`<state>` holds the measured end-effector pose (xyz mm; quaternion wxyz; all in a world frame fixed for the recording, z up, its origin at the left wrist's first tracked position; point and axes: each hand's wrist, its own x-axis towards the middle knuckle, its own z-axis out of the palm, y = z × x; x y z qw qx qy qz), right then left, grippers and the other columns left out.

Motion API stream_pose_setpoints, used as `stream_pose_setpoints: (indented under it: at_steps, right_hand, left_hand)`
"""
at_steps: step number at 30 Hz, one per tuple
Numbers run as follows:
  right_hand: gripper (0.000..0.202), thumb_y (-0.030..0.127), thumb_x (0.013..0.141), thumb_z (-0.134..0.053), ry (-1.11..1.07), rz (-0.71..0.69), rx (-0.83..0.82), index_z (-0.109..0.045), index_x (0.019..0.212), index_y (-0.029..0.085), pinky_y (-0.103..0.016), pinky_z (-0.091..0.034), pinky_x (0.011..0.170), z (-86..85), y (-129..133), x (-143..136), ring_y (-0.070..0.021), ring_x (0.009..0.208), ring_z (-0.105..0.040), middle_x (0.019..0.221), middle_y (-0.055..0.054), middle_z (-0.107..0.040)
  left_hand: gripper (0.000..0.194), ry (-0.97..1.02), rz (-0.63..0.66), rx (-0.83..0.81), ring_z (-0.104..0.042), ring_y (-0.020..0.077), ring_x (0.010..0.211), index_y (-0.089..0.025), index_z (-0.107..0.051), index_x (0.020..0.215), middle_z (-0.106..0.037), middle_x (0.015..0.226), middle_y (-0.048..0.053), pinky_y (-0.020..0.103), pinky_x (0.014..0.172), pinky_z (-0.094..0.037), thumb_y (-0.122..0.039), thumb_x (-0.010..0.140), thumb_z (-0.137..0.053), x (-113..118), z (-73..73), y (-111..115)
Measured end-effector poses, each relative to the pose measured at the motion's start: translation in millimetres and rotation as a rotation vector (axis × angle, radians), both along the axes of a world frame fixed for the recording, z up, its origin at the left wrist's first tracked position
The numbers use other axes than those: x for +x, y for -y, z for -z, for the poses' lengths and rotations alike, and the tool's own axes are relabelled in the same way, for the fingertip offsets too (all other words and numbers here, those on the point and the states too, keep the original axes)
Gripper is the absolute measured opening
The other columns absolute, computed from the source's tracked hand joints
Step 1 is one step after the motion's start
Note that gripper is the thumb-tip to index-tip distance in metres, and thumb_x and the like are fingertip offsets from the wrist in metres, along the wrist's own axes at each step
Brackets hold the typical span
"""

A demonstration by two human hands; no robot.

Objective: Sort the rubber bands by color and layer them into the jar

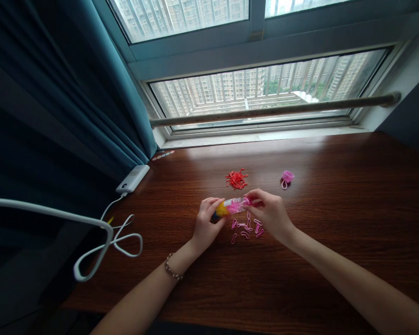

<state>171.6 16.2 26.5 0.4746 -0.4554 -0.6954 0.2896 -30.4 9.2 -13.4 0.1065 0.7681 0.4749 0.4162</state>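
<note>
My left hand [208, 222] is wrapped round a small clear bottle [235, 205] that lies tilted on its side, its mouth to the right. Yellow and pink pieces show through its wall, with something dark blue at the end under my fingers. At the mouth, my right hand [269, 212] pinches a pink plastic clip [246, 201]; whether it holds more than one I cannot tell. Just below the bottle, several loose pink clips [246, 226] are scattered on the wooden table [202, 288].
A heap of small red clips [236, 179] lies beyond the bottle. Farther right sits a pink cap with a loop [287, 177]. At the left are a white power bank [133, 178] and a white cable [125, 253]. A window with a rail [272, 111] borders the far edge.
</note>
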Motion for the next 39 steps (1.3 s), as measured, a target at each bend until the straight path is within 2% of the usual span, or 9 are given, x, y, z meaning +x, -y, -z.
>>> stream_pose_setpoints:
  at_steps: [5, 13, 17, 21, 24, 27, 29, 34, 39]
  right_hand:
    - [0.008, 0.021, 0.073, -0.064, 0.001, -0.015, 0.043, -0.064, 0.080, 0.017, -0.029, -0.052, 0.067, -3.8, -1, 2, -0.0176, 0.073, -0.061, 0.086, -0.007, -0.063]
    - [0.018, 0.020, 0.076, -0.060, -0.135, -0.074, 0.009, -0.061, 0.093, 0.017, -0.031, -0.053, 0.073, -6.4, 3, -2, -0.0169, 0.078, -0.062, 0.090, -0.007, -0.063]
    - [0.006, 0.018, 0.078, -0.058, -0.090, -0.038, 0.126, -0.063, 0.079, 0.018, -0.029, -0.052, 0.073, -10.9, 5, -2, -0.0168, 0.080, -0.061, 0.086, -0.005, -0.063]
    - [0.014, 0.019, 0.082, -0.052, 0.031, 0.009, 0.231, -0.066, 0.080, 0.020, -0.032, -0.048, 0.079, -15.7, 6, 1, -0.0178, 0.085, -0.058, 0.089, -0.005, -0.063]
    - [0.018, 0.024, 0.084, -0.050, 0.233, 0.008, 0.299, -0.068, 0.084, 0.023, -0.043, -0.036, 0.094, -17.4, 8, 2, -0.0244, 0.109, -0.045, 0.104, -0.005, -0.062]
    - [0.018, 0.030, 0.084, -0.051, 0.424, -0.058, 0.286, -0.068, 0.089, 0.028, -0.054, -0.021, 0.100, -14.3, 11, -2, -0.0305, 0.125, -0.024, 0.128, 0.000, -0.047]
    - [0.019, 0.035, 0.084, -0.050, 0.498, -0.111, 0.232, -0.068, 0.089, 0.028, -0.058, -0.016, 0.099, -9.6, 13, -6, -0.0329, 0.126, -0.018, 0.136, 0.001, -0.038]
    - [0.021, 0.033, 0.082, -0.054, 0.474, -0.168, 0.197, -0.065, 0.098, 0.026, -0.058, -0.023, 0.097, -1.1, 13, -10, -0.0321, 0.125, -0.023, 0.135, -0.006, -0.038]
    - [0.023, 0.023, 0.078, -0.059, 0.165, -0.146, 0.281, -0.062, 0.101, 0.025, -0.046, -0.036, 0.096, -8.3, 10, -5, -0.0250, 0.116, -0.040, 0.122, -0.007, -0.052]
  left_hand:
    - [0.037, 0.022, 0.030, -0.032, -0.049, 0.0217, 0.100, -0.023, -0.054, 0.110, -0.054, 0.104, 0.006, 0.041, 0.089, -0.042, -0.020, 0.074, -0.060, 0, 0.3, 0]
    - [0.036, 0.056, 0.028, -0.074, -0.051, 0.0214, 0.100, -0.022, -0.055, 0.109, -0.054, 0.105, 0.006, 0.040, 0.089, -0.042, -0.020, 0.074, -0.060, 0, 1.1, 0]
    - [0.035, 0.058, 0.050, -0.083, -0.051, 0.0214, 0.100, -0.022, -0.055, 0.108, -0.055, 0.105, 0.007, 0.039, 0.089, -0.042, -0.020, 0.074, -0.060, 1, -0.3, 1]
    - [0.035, 0.089, 0.062, -0.083, -0.051, 0.0209, 0.101, -0.021, -0.054, 0.109, -0.054, 0.106, 0.007, 0.039, 0.089, -0.042, -0.020, 0.074, -0.060, 1, -1.1, 1]
    - [0.036, 0.109, 0.068, -0.080, -0.051, 0.0208, 0.101, -0.021, -0.053, 0.110, -0.054, 0.106, 0.007, 0.038, 0.089, -0.043, -0.021, 0.075, -0.060, 0, -1.0, 1]
    - [0.037, 0.106, 0.087, -0.054, -0.051, 0.0214, 0.101, -0.022, -0.054, 0.110, -0.054, 0.106, 0.007, 0.039, 0.088, -0.044, -0.022, 0.074, -0.062, 0, 0.4, 1]
    - [0.039, 0.093, 0.111, -0.015, -0.051, 0.0213, 0.101, -0.023, -0.054, 0.110, -0.054, 0.106, 0.007, 0.039, 0.088, -0.044, -0.022, 0.073, -0.063, -1, 1.8, 1]
    - [0.040, 0.079, 0.125, 0.041, -0.049, 0.0221, 0.104, -0.023, -0.054, 0.110, -0.055, 0.107, 0.007, 0.042, 0.091, -0.042, -0.022, 0.072, -0.064, 0, 2.1, 1]
    - [0.035, 0.121, 0.109, -0.052, -0.048, 0.0246, 0.110, -0.020, -0.055, 0.107, -0.056, 0.110, 0.009, 0.043, 0.095, -0.038, -0.025, 0.073, -0.063, -2, -2.0, 2]
